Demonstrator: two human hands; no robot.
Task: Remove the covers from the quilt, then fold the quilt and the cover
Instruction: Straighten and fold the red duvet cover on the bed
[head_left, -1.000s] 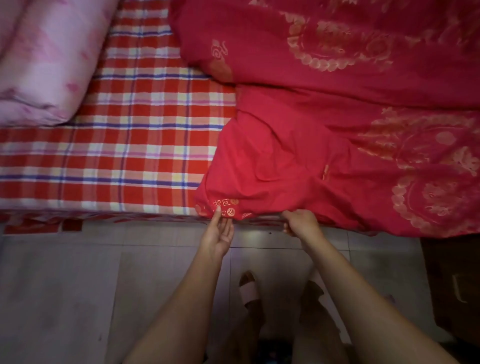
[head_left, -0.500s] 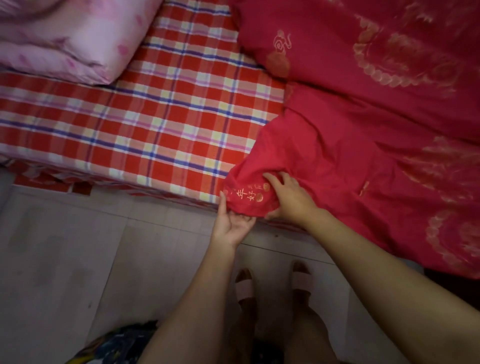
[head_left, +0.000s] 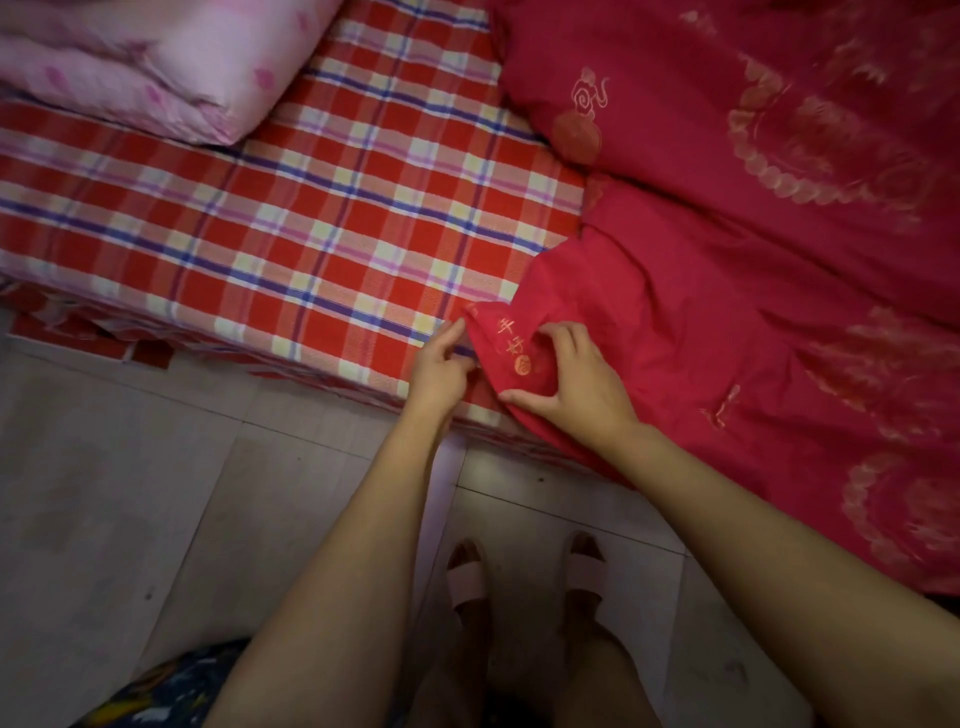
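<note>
The red cover (head_left: 727, 270) with gold patterns is spread over the right half of the bed, and its near left corner carries gold characters. My right hand (head_left: 576, 384) lies on top of that corner, fingers curled into the cloth and thumb along its hem. Just to the left, my left hand (head_left: 441, 364) pinches the corner's left edge, index finger pointing up along it. Whether a quilt is inside the cover is hidden.
A folded pink quilt (head_left: 156, 67) lies at the bed's far left. The red plaid sheet (head_left: 260, 234) shows bare between it and the red cover. I stand on a grey tiled floor (head_left: 130, 493) at the bed's edge, in sandals (head_left: 467, 577).
The view swung left and closer. Both hands moved from the hanging hem up to the cover's corner, lifting it onto the bed; my right hand now lies on top of it.
</note>
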